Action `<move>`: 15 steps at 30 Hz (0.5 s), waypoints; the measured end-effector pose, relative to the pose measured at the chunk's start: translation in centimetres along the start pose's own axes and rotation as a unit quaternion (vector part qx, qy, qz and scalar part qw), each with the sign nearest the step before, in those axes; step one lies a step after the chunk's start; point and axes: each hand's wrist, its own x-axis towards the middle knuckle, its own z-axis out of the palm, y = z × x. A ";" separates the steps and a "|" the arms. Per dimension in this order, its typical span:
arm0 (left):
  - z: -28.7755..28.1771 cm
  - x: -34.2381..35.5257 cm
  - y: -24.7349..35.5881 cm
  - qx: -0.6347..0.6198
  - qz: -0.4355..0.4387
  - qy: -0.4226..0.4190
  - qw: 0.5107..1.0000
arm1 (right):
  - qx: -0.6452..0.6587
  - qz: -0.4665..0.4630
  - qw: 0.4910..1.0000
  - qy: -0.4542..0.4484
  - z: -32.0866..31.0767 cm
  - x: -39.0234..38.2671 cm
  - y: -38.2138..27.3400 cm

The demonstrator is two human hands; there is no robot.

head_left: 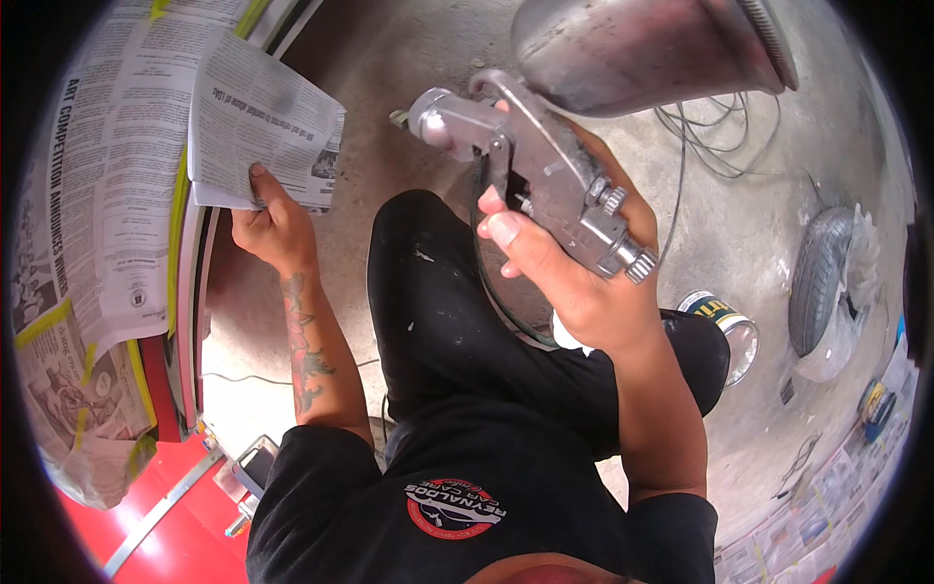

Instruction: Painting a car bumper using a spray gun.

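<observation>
My left hand [277, 219] pinches a folded sheet of newspaper [263, 127] by its lower edge, thumb on top. The sheet lies close beside a panel covered with taped newspaper [126, 165]. In my right hand [574, 292] is a metal spray gun [555, 165], my fingers wrapped round its body. Its round nozzle [438, 122] points left toward the newspaper, and its knurled knobs [623, 229] sit by my wrist side. A large metal cup with reddish stains [642, 54] shows just beyond the gun; where it joins the gun is hidden.
Yellow-green tape [178, 234] edges the masked panel. A red glossy surface [185, 516] lies at lower left. On the concrete floor are a coiled cable [720, 136], a labelled can [730, 331] by my knee, and a dark tire-like object in plastic [822, 282].
</observation>
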 end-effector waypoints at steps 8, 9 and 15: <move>-0.5 -0.5 0.3 -0.036 -0.040 -0.001 0.999 | -0.023 -0.088 0.988 0.121 0.2 0.2 0.7; -0.5 -0.7 0.4 -0.050 -0.051 0.000 0.997 | -0.006 -0.083 0.990 0.117 0.4 0.0 0.9; -0.4 -1.0 0.5 -0.061 -0.070 -0.003 0.996 | 0.058 -0.052 0.996 0.043 2.5 -1.6 2.9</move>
